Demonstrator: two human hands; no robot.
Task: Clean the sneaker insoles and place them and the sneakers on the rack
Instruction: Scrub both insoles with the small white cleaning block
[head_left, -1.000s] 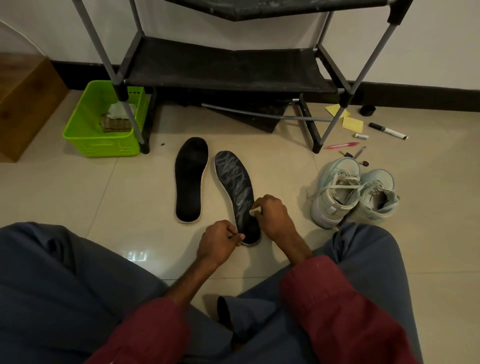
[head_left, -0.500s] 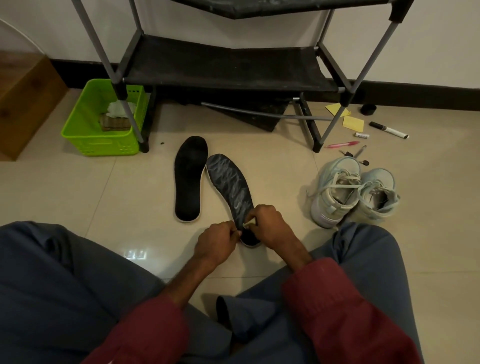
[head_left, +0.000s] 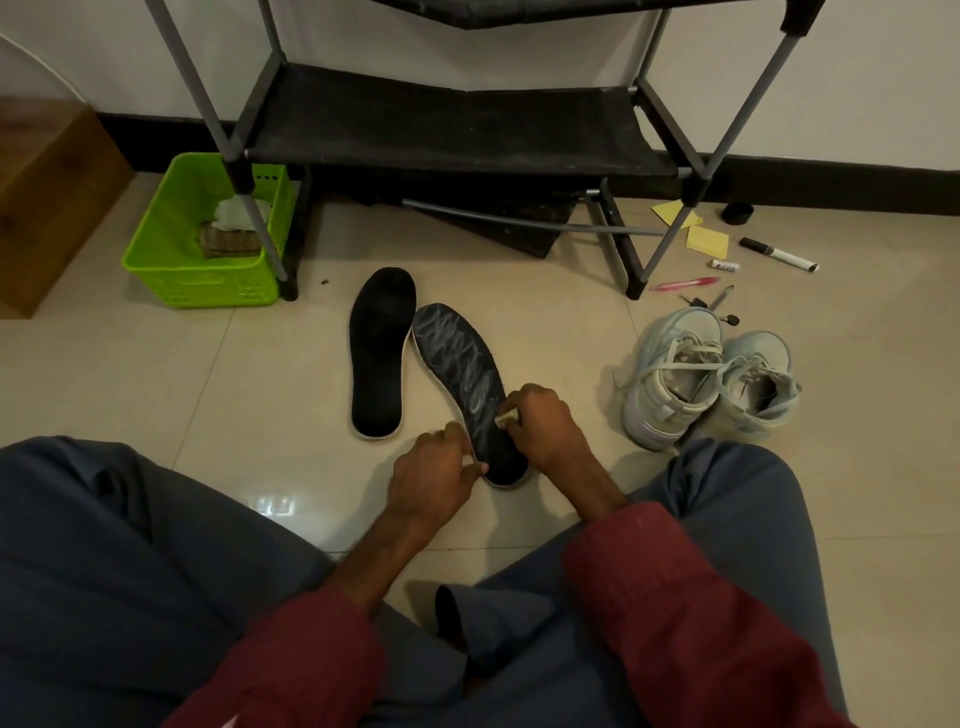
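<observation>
Two black insoles lie on the tiled floor in front of my knees. The left insole (head_left: 379, 353) is plain black. The right insole (head_left: 460, 364) is streaked with pale wipe marks. My left hand (head_left: 431, 478) pinches its heel edge. My right hand (head_left: 545, 421) presses a small white wipe (head_left: 506, 417) onto its right side. A pair of pale blue sneakers (head_left: 706, 379) stands to the right. The black shoe rack (head_left: 457, 130) rises behind, its lower shelf bare.
A green basket (head_left: 202, 244) holding cloths sits left of the rack beside a wooden box (head_left: 47, 197). Yellow notes (head_left: 706, 239), a marker (head_left: 779, 254), a pink pen (head_left: 683, 284) and keys lie right of the rack leg. A loose grey rod (head_left: 519, 221) lies under the rack.
The streaked insole's toe swung left until it touches the plain one. My right hand slid the wipe towards the heel, then back up along the right side.
</observation>
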